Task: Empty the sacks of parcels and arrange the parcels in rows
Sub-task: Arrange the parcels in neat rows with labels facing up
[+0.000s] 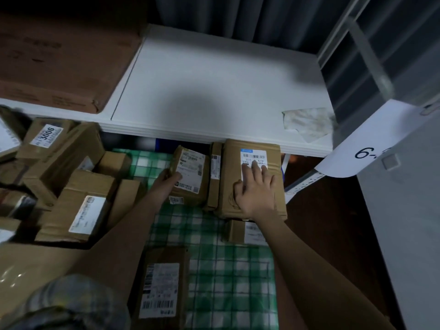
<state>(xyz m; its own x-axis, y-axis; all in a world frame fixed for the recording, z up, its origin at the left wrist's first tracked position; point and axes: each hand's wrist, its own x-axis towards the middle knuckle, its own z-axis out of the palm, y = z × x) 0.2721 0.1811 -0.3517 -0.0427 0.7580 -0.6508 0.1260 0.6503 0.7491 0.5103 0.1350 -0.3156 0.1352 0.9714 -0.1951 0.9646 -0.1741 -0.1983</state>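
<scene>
Two hands positioning parcels in a row on a checked cloth, below a white shelf edge.

The large brown cardboard parcel with a barcode label [252, 179] lies flat under the right hand [256, 189], whose grip is spread, fingers straight and pressing on the label. A narrow brown parcel standing on edge [215, 177] touches its left side; next comes the smaller brown labelled parcel [190, 177], which the left hand [166, 181] pinches at its left edge. All three sit against the white shelf [214, 91] edge. The green-and-white checked cloth [228, 270] shows bare toward the viewer; a heap of brown boxes [69, 186] crowds the left.
</scene>
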